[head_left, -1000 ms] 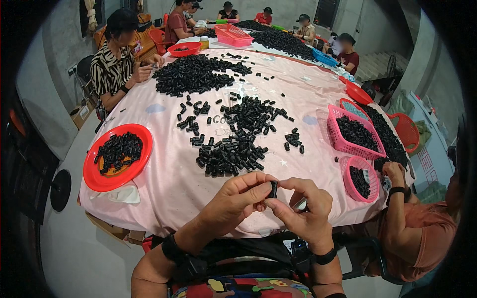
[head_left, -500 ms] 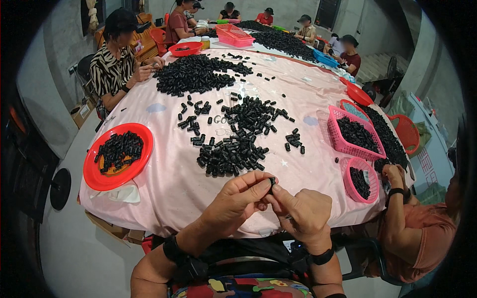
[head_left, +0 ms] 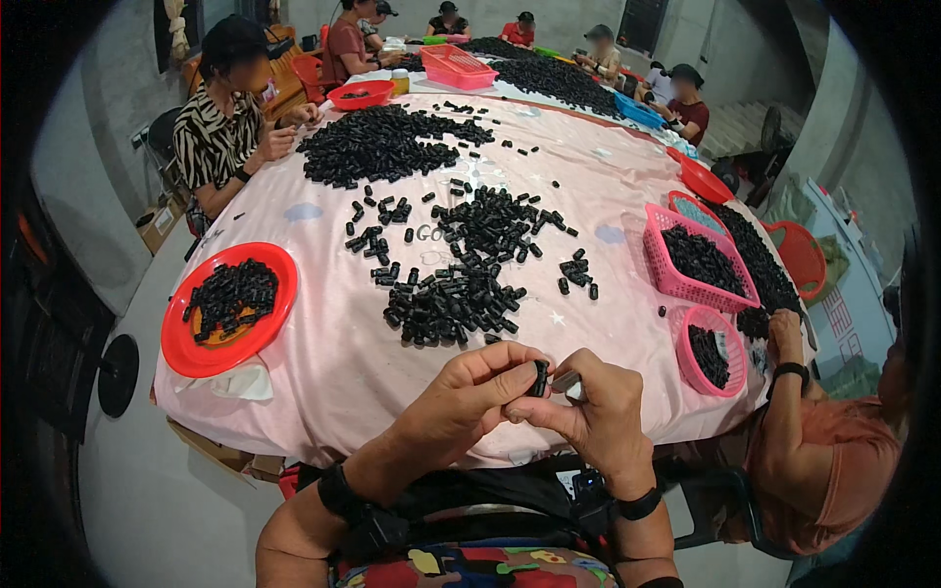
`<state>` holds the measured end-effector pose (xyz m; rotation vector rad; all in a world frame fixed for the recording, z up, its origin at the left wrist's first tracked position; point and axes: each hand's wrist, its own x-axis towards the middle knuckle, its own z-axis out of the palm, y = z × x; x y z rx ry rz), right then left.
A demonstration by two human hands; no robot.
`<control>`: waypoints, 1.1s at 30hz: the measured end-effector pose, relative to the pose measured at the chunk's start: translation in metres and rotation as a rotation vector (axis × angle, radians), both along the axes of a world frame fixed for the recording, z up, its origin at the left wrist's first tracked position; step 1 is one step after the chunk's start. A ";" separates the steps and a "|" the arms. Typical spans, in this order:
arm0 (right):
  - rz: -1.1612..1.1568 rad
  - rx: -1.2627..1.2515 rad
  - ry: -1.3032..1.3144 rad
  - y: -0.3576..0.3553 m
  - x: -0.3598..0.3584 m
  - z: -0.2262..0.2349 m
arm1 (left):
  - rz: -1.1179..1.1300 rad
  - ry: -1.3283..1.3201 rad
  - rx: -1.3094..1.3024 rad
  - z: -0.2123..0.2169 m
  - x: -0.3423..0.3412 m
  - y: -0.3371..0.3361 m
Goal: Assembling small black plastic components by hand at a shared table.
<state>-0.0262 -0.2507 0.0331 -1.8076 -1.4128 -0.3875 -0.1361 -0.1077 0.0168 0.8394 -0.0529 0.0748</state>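
A: Where's the piece?

B: In the left hand (head_left: 482,388), pinched between thumb and fingers: a short black cylinder (head_left: 540,378), above the table's near edge.

A: And its long axis?

B: Nearly upright in the view, leaning slightly, so it runs roughly from the near edge toward the far one and lies across the line between the two hands.

A: The right hand (head_left: 606,404)?

B: Just to the right of the piece, curled around a small grey object (head_left: 568,382) whose tip points left, at the cylinder's side. Its thumb reaches below the piece; whether it touches, I can't tell. The left hand is nearer, being the one in contact.

A: Beyond the hands?

B: A loose heap of black pieces (head_left: 456,302) directly ahead, toward the table's (head_left: 333,397) middle. A red plate (head_left: 174,338) sits by the left edge near the corner, and a round pink basket (head_left: 694,373) by the right edge.
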 end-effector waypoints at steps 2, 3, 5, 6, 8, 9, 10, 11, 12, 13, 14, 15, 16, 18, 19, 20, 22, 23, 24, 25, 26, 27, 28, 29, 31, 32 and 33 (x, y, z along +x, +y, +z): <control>-0.018 -0.032 0.010 -0.001 0.000 0.001 | -0.010 -0.006 0.007 -0.001 0.001 0.001; -0.022 -0.048 0.007 -0.001 0.001 0.002 | -0.020 -0.013 0.015 -0.002 0.001 0.001; -0.027 -0.065 0.005 -0.001 0.001 0.002 | -0.020 -0.002 0.016 -0.002 0.002 0.001; -0.026 -0.066 0.011 -0.001 0.002 0.001 | -0.019 0.008 0.016 -0.003 0.002 0.001; -0.025 -0.068 0.017 -0.001 0.002 0.001 | -0.021 0.018 0.035 -0.001 0.002 0.001; -0.032 -0.073 0.008 -0.001 0.002 0.002 | -0.022 0.027 0.053 -0.001 0.002 0.002; -0.040 -0.079 -0.001 -0.001 0.002 0.003 | -0.023 0.027 0.053 -0.002 0.002 0.002; -0.040 -0.079 -0.001 -0.001 0.002 0.002 | -0.024 0.022 0.060 -0.002 0.002 0.002; -0.037 -0.075 -0.012 -0.001 0.002 0.002 | -0.024 0.017 0.068 -0.003 0.002 0.002; -0.033 -0.071 -0.023 -0.001 0.003 0.001 | -0.025 0.018 0.067 -0.004 0.002 0.002; -0.033 -0.071 -0.023 -0.001 0.003 0.001 | -0.024 0.027 0.071 -0.004 0.002 0.003; -0.038 -0.080 -0.029 -0.002 0.003 0.000 | -0.024 0.036 0.075 -0.004 0.002 0.003; -0.044 -0.090 -0.035 -0.002 0.003 0.000 | -0.025 0.037 0.074 -0.004 0.002 0.002; -0.050 -0.094 -0.048 -0.002 0.003 0.000 | -0.026 0.032 0.071 -0.003 0.002 0.002; -0.056 -0.098 -0.062 -0.002 0.004 0.000 | -0.027 0.032 0.071 -0.004 0.003 0.002; -0.055 -0.098 -0.061 -0.002 0.004 0.000 | -0.030 0.024 0.066 -0.004 0.002 0.002; -0.060 -0.089 -0.082 -0.002 0.004 0.001 | -0.032 0.015 0.061 -0.003 0.002 0.003; -0.060 -0.090 -0.082 -0.002 0.004 0.000 | -0.030 0.017 0.070 -0.003 0.002 0.003; -0.062 -0.101 -0.086 -0.002 0.004 0.000 | -0.028 0.019 0.078 -0.003 0.002 0.003; -0.064 -0.113 -0.090 -0.002 0.004 0.000 | -0.028 0.019 0.078 -0.003 0.002 0.003; -0.065 -0.113 -0.090 -0.002 0.004 0.000 | -0.029 0.017 0.082 -0.003 0.002 0.003; -0.068 -0.109 -0.105 -0.002 0.005 0.000 | -0.030 0.015 0.085 -0.004 0.002 0.003; -0.071 -0.104 -0.120 -0.002 0.005 0.000 | -0.031 0.015 0.085 -0.004 0.002 0.003; -0.071 -0.104 -0.119 -0.002 0.005 0.000 | -0.030 0.016 0.082 -0.003 0.002 0.002; -0.061 -0.090 -0.133 -0.002 0.005 0.000 | -0.030 0.017 0.079 -0.004 0.002 0.002; -0.061 -0.090 -0.133 -0.001 0.005 0.000 | -0.029 0.018 0.084 -0.005 0.003 0.002; -0.067 -0.096 -0.136 -0.001 0.004 0.001 | -0.028 0.018 0.088 -0.006 0.003 0.002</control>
